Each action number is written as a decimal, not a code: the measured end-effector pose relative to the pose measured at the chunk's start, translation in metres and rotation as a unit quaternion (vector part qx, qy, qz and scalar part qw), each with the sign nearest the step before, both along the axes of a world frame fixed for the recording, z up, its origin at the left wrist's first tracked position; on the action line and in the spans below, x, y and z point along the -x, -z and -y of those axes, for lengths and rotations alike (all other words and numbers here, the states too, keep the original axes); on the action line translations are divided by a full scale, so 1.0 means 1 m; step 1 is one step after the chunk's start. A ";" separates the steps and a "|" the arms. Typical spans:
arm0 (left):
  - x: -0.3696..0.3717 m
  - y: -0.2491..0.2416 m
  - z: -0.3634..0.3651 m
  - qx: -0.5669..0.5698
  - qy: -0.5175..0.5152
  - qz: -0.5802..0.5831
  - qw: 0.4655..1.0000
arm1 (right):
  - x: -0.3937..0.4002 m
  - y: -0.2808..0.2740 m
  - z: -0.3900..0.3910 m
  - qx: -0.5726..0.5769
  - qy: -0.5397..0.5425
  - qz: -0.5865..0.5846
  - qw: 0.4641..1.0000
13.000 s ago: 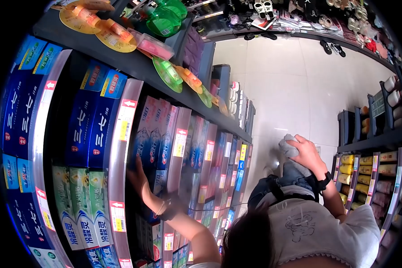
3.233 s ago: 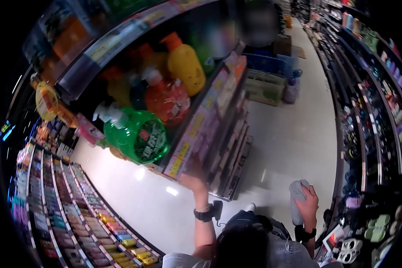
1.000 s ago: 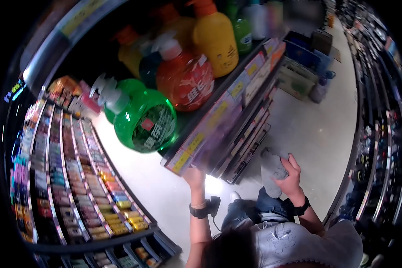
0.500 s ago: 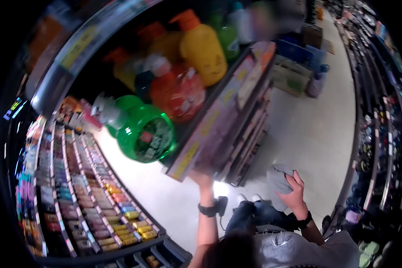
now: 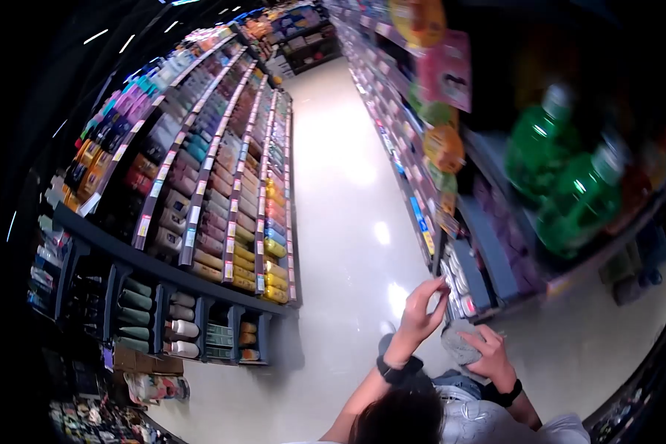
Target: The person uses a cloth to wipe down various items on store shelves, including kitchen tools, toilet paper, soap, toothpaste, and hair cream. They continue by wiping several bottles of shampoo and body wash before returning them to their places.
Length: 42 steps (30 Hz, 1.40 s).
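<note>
My right hand is closed round a grey cloth, low at the centre right. My left hand is raised just left of it, beside the end of the shelf with white packets. Its thumb and index finger come together; what they hold, if anything, is too small to make out. Two green pump bottles stand on the dark shelf to the right, above and beyond my hands.
A long shelf unit of bottles in rows fills the left side, with lower bins of bottles. The pale aisle floor runs between the shelves. Round orange and green hanging tags line the right shelf's edge.
The view has swung toward the aisle, with the green bottles now at the right. My left hand has left the shelf's price edge and come near my right hand, which still holds the cloth.
</note>
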<state>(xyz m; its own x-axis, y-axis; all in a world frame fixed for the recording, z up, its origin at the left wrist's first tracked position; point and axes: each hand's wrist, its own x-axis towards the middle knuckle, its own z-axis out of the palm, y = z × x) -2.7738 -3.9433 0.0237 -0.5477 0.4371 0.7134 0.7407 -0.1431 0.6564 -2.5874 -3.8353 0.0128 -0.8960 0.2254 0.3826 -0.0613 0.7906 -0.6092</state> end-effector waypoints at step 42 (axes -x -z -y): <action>0.692 -0.015 0.306 0.171 -0.596 0.197 0.759 | 0.936 -0.028 0.073 -0.056 -0.245 -0.074 0.965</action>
